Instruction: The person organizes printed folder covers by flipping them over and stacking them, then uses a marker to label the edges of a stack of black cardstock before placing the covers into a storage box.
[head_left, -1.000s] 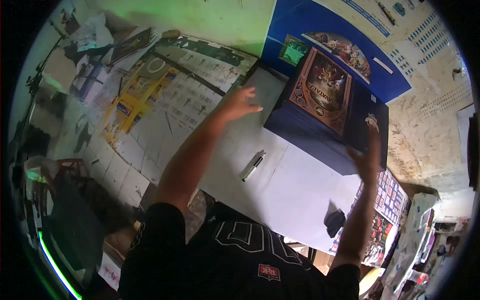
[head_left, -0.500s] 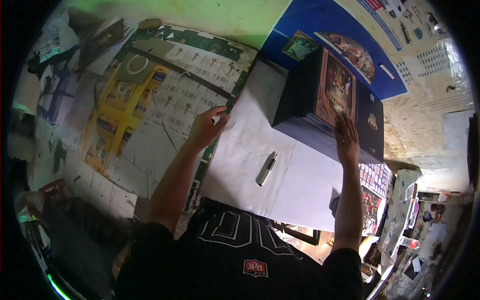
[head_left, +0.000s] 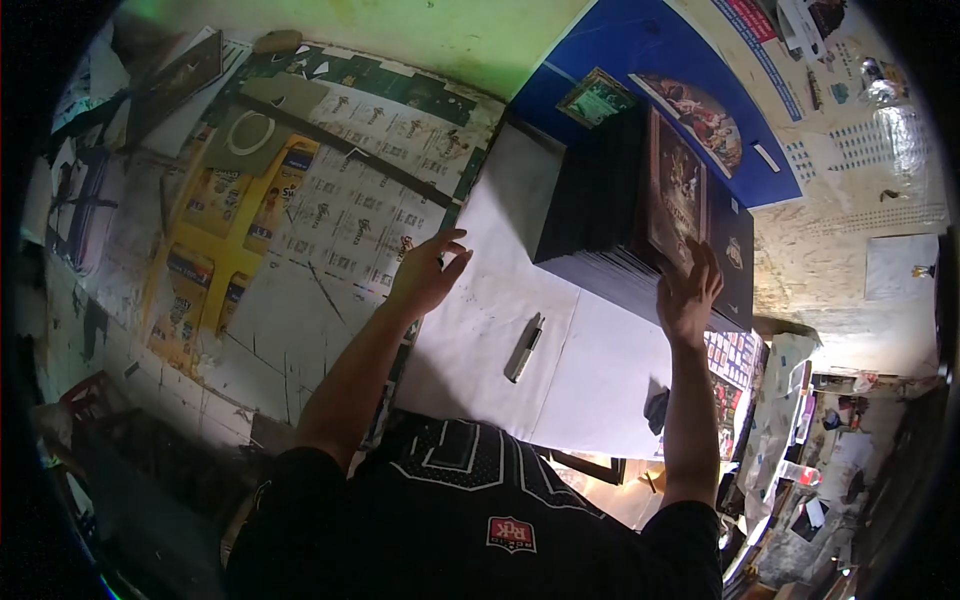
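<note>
A tall stack of dark boards (head_left: 600,215) stands at the right of the white work surface (head_left: 480,350). On top lies a printed cover board (head_left: 678,190) with a brown border and a painted scene. My right hand (head_left: 688,295) is at its near edge, fingers bent over the top and thumb at the side, closed on the edge. To the left, my left hand (head_left: 430,275) hovers over the border between the white surface and the printed sheets, empty, fingers bent and apart, a ring on one finger. Between the hands lies a marker pen (head_left: 527,352), touched by neither.
Printed sheets (head_left: 350,210) and yellow packaging sheets (head_left: 240,230) cover the left table, with a dark strip (head_left: 370,165) across them. A blue panel (head_left: 620,50) and a small framed picture (head_left: 597,97) stand behind the stack. A dark object (head_left: 656,408) lies near my right forearm.
My right hand has gone from lying flat to bent fingers at the cover board's edge, and the board looks slightly tilted. My left hand has lowered slightly. The view has shifted a little.
</note>
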